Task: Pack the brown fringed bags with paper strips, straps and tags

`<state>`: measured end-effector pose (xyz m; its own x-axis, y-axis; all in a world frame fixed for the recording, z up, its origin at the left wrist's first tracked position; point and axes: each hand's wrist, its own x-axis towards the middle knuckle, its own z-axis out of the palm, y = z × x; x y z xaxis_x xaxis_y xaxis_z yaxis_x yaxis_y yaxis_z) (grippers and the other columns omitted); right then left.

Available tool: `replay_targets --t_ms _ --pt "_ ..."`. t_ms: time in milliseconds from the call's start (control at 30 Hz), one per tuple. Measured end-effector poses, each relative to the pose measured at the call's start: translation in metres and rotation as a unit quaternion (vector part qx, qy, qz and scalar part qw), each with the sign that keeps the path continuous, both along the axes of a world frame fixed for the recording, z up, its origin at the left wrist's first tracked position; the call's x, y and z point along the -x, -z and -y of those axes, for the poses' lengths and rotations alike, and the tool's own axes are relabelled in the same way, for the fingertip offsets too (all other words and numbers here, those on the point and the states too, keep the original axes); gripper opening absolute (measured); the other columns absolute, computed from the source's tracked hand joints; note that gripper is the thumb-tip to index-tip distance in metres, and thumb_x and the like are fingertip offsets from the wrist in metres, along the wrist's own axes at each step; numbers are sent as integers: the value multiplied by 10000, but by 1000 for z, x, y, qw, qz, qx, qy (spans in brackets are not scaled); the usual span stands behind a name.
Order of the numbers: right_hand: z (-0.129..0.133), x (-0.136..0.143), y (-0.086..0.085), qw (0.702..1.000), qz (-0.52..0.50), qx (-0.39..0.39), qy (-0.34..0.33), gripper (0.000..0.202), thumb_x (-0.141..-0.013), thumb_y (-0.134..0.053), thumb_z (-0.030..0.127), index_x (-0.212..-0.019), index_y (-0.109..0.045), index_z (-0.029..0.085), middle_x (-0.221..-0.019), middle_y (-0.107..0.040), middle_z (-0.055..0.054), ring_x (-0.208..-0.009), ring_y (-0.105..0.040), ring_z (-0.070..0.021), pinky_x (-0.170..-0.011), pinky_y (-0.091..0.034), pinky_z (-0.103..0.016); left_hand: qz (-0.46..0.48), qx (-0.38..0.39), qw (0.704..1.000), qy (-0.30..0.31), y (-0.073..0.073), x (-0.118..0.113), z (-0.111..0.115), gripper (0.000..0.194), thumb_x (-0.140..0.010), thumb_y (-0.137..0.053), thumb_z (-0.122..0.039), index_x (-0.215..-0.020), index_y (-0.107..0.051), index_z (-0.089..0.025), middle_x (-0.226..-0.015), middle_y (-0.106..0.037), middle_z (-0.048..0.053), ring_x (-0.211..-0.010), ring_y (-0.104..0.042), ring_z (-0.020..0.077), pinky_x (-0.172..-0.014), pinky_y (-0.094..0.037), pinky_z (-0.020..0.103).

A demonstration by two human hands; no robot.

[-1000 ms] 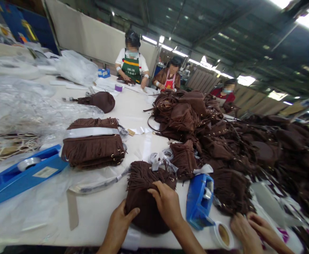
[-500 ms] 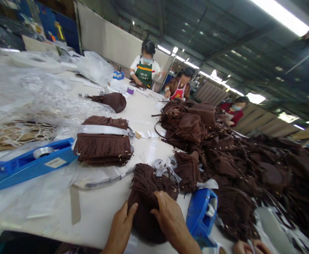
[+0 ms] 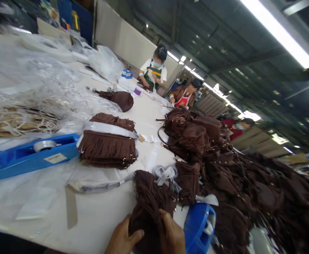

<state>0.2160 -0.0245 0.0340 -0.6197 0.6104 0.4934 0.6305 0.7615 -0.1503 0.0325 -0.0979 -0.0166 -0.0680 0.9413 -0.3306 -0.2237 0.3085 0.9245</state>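
A dark brown fringed handbag (image 3: 150, 197) lies in front of me at the near edge of the table, its fringe pointing away from me and small gold rings on its right side. My left hand (image 3: 125, 234) grips its left side, thumb on top. At the right side my right hand (image 3: 172, 231) is closed on the bag, the fingertips partly hidden behind the brown material. Close beyond the bag lies a loose coil of pale grey ribbon (image 3: 166, 174). A blue tape dispenser (image 3: 196, 227) stands just right of my right hand.
A stack of fringed bags bound with a white band (image 3: 109, 141) sits ahead left, beside a longer blue tape dispenser (image 3: 35, 153). Brown bags form a large heap (image 3: 209, 141) on the right. Clear plastic bags (image 3: 37, 84) cover the left side. Several people work beyond the table.
The view has tilted and shifted, so my hands and the bag sit lower. My right hand has gone from the bag's top to its right side. Another person's hands at lower right have left view.
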Motion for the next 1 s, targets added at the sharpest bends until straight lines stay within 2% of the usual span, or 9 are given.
replay_targets --t_ms 100,200,333,467,567,700,800,900,1000 --pt "3 1 -7 1000 27 -4 1 224 -991 -411 160 -1127 -589 163 -918 -732 -80 -785 -732 -169 -675 -585 -231 22 19 1000 -8 -3 -3 -2 427 -797 -595 -386 -1159 -678 -175 -1116 -746 46 -1066 -673 260 -953 -507 327" --pt "6 1 -10 999 37 -21 -8 237 -972 -430 116 -1147 -588 141 -963 -734 -108 -837 -731 -179 -725 -598 -255 -8 39 999 -31 -8 -6 -6 400 -843 -559 -427 -1134 -704 -193 -1073 -760 26 -1042 -683 255 -905 -519 318" --pt "12 0 -8 998 38 -34 -32 283 -945 -436 69 -1173 -596 121 -1021 -734 -128 -907 -726 -181 -780 -602 -262 -22 43 998 -50 -14 -5 -8 404 -844 -562 -455 -1092 -726 -183 -1011 -772 20 -996 -691 261 -845 -520 298" --pt "23 7 -3 997 37 -56 -49 284 -941 -418 63 -1101 -637 150 -1020 -744 -107 -915 -729 -187 -795 -607 -280 -23 41 995 -83 -18 -3 -7 436 -873 -498 -475 -1076 -725 -163 -1007 -769 29 -966 -676 266 -828 -511 302" --pt "31 10 3 997 27 -68 -29 326 -935 -385 34 -1109 -632 157 -1038 -745 -102 -910 -731 -193 -791 -611 -303 -36 38 994 -97 -17 -4 -7 426 -883 -476 -466 -1065 -723 -170 -1017 -766 38 -951 -670 264 -848 -506 312" --pt "36 6 13 997 31 -67 -15 453 -917 -358 12 -1306 -552 139 -1089 -734 -113 -958 -721 -202 -786 -614 -312 -29 20 994 -107 -13 -5 -8 368 -842 -546 -442 -1033 -725 -183 -1032 -765 46 -963 -679 267 -865 -508 312" --pt "39 5 16 996 53 -69 -37 530 -899 -343 -2 -1391 -496 125 -1123 -724 -116 -1015 -706 -204 -819 -609 -316 -14 18 993 -115 -11 -4 -10 358 -823 -571 -420 -1026 -724 -168 -1018 -767 57 -957 -680 275 -863 -512 327" --pt "46 10 17 994 87 -49 -47 550 -873 -336 -14 -1369 -532 120 -1206 -689 -124 -1101 -670 -216 -886 -590 -338 -4 23 991 -128 -10 -3 -12 387 -837 -539 -422 -1053 -714 -153 -1057 -758 69 -993 -667 276 -907 -501 345" --pt "56 17 19 992 127 -17 -10 567 -833 -334 -29 -1330 -573 103 -1295 -633 -153 -1167 -630 -244 -929 -569 -371 16 34 991 -132 -11 0 -13 408 -831 -542 -428 -1065 -709 -138 -1083 -750 83 -1023 -660 279 -935 -497 359"
